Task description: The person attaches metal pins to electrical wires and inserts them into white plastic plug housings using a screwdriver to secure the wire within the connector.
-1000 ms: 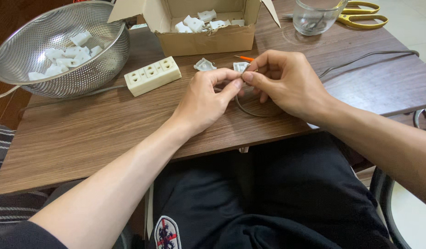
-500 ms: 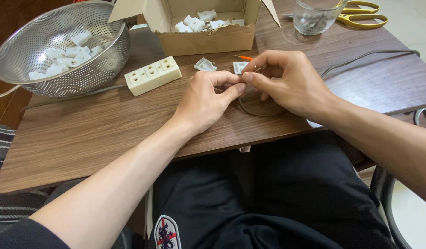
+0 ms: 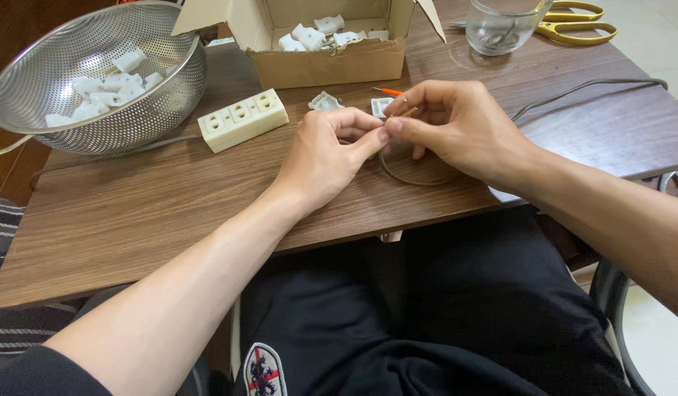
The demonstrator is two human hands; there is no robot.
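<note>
My left hand and my right hand meet fingertip to fingertip over the middle of the wooden table. Both pinch the end of a thin grey cable, which loops on the table under my right hand and runs off to the right. What sits exactly between the fingertips is hidden. Two small white plug parts lie just beyond my hands, with an orange-handled tool beside them.
A cream power strip lies left of my hands. A metal colander with several white parts stands at the far left, an open cardboard box of more behind, a glass and yellow scissors at the back right.
My hands stay pressed together at the cable end; the fingers have shifted only slightly. Nothing else has moved.
</note>
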